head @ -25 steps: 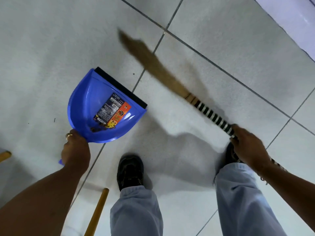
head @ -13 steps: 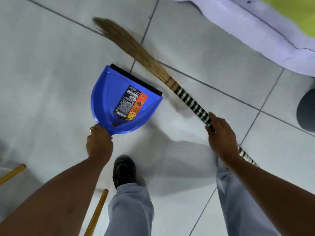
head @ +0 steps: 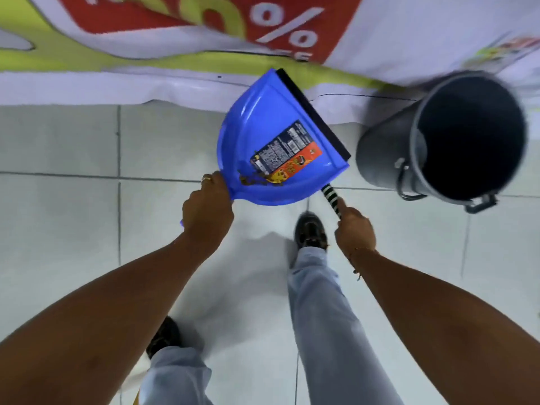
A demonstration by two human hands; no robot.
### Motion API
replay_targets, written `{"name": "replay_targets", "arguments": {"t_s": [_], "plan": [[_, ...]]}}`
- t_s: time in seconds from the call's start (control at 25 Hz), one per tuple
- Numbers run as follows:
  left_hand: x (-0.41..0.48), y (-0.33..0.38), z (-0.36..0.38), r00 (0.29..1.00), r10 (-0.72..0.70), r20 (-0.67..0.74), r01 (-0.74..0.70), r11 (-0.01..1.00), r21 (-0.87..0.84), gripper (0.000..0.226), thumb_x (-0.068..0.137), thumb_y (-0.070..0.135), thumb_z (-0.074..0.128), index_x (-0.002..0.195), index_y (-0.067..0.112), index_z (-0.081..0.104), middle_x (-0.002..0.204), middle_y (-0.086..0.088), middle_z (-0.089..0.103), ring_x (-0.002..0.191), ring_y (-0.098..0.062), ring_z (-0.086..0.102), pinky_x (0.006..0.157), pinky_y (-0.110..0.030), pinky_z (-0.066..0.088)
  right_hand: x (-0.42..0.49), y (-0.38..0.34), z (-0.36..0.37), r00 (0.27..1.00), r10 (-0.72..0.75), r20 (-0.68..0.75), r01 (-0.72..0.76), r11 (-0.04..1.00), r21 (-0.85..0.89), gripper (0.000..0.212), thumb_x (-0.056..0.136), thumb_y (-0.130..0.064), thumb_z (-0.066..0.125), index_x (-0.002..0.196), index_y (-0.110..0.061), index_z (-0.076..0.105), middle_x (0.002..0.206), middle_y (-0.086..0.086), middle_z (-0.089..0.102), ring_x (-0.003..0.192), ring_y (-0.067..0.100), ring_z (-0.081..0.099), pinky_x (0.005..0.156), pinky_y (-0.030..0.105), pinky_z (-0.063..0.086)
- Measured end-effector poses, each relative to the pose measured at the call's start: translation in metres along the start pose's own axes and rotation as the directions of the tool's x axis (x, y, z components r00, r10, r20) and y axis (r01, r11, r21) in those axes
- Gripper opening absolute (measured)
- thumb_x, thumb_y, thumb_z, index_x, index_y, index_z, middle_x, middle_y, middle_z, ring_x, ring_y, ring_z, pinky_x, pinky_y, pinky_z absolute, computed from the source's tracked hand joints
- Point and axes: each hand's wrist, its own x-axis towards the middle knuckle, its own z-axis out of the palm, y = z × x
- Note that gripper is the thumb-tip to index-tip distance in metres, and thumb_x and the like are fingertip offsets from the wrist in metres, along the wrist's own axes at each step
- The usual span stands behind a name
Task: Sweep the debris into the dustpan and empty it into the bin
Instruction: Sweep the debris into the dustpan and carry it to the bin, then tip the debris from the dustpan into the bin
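Note:
My left hand grips the handle of a blue dustpan, held up off the floor with its black lip pointing up and right. Brown debris lies in the pan's back corner beside a printed label. My right hand is closed on the black-and-white striped broom handle; the rest of the broom is hidden behind the dustpan. A dark grey bin with an open mouth stands to the right of the dustpan, a short gap away.
A large printed banner in red, green and white lies on the tiled floor across the top of the view, behind the bin. My two legs and black shoes are below the hands.
I have walked and turned towards the banner and the bin. The dustpan has been lifted off the floor and carried up close to the bin; the broom head is now hidden behind it.

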Motion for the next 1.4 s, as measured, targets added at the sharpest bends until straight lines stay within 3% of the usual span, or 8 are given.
{"name": "replay_targets", "arguments": {"t_s": [0.36,0.56,0.76,0.84,0.92,1.08,1.24,1.4], "plan": [[-0.001,0.267,-0.001,0.789,0.489,0.373,-0.472,0.870,-0.142,0.033,0.087,0.024,0.056,0.117,0.011,0.054,0.111,-0.020,0.057,0.103,-0.040,0.058,0.084,-0.041,0.047,-0.040,0.120,-0.012,0.984,0.048,0.170,-0.052,0.998,0.024,0.060,0.093,-0.010,0.042,0.146,-0.029,0.022,0.132,0.003,0.051,0.109,0.033,0.054,0.090,0.041,0.049],[-0.008,0.343,0.000,0.723,0.202,0.661,0.091,0.920,-0.380,0.047,0.098,0.034,0.038,0.115,-0.006,0.056,0.118,-0.029,0.059,0.105,-0.037,0.058,0.085,-0.039,0.045,-0.038,0.139,-0.021,0.977,-0.016,0.211,0.000,0.997,0.075,0.061,0.091,-0.007,0.043,0.146,-0.027,0.024,0.130,0.005,0.051,0.108,0.034,0.053,0.089,0.041,0.048],[0.003,0.345,0.003,0.559,0.133,0.819,0.622,0.586,-0.520,0.036,0.097,0.038,0.043,0.098,0.003,0.052,0.071,-0.008,0.053,0.060,-0.020,0.049,0.057,-0.029,0.044,-0.024,0.131,-0.033,0.980,-0.023,0.196,-0.006,0.989,0.145,0.043,0.088,-0.003,0.045,0.131,-0.009,0.044,0.120,0.017,0.057,0.108,0.034,0.055,0.088,0.037,0.046],[0.005,0.332,0.005,0.620,0.143,0.771,0.520,0.661,-0.541,0.035,0.097,0.039,0.042,0.087,0.006,0.053,0.066,-0.007,0.049,0.058,-0.021,0.047,0.058,-0.028,0.041,-0.023,0.124,-0.037,0.978,0.001,0.209,-0.030,0.990,0.137,0.035,0.085,-0.002,0.045,0.119,-0.004,0.051,0.116,0.018,0.059,0.106,0.034,0.057,0.085,0.036,0.047],[0.007,0.305,0.007,0.780,0.260,0.570,0.172,0.786,-0.594,0.031,0.097,0.032,0.043,0.074,0.013,0.051,0.062,-0.007,0.045,0.057,-0.021,0.045,0.058,-0.029,0.037,-0.024,0.116,-0.040,0.981,0.021,0.194,-0.045,0.992,0.120,0.031,0.087,-0.011,0.046,0.118,-0.008,0.051,0.114,0.016,0.060,0.103,0.037,0.060,0.082,0.039,0.050],[0.009,0.189,0.021,0.918,0.358,0.169,-0.245,0.848,-0.470,0.041,0.087,0.021,0.049,0.123,0.001,0.053,0.108,-0.020,0.056,0.102,-0.032,0.052,0.090,-0.035,0.038,-0.021,0.092,-0.045,0.978,0.015,0.210,-0.019,1.000,0.019,0.043,0.094,-0.035,0.042,0.135,-0.025,0.036,0.114,0.015,0.061,0.101,0.040,0.062,0.083,0.044,0.051],[-0.010,0.036,0.025,0.989,0.140,0.047,-0.114,0.928,-0.355,0.050,0.076,0.019,0.047,0.116,-0.009,0.053,0.109,-0.031,0.057,0.102,-0.033,0.049,0.092,-0.030,0.035,0.000,0.055,-0.062,1.000,-0.017,-0.001,0.017,0.994,-0.104,0.041,0.091,-0.032,0.046,0.131,-0.022,0.044,0.108,0.015,0.064,0.091,0.039,0.066,0.073,0.044,0.054],[-0.035,-0.057,0.033,0.982,-0.057,0.182,0.112,0.945,-0.307,0.046,0.066,0.000,0.055,0.109,-0.013,0.055,0.101,-0.032,0.059,0.092,-0.048,0.054,0.082,-0.053,0.045,0.041,-0.006,-0.090,0.916,-0.294,-0.273,0.172,0.903,-0.394,0.037,0.079,-0.020,0.058,0.114,-0.010,0.064,0.074,0.017,0.068,0.052,0.036,0.065,0.041,0.036,0.051]]}}
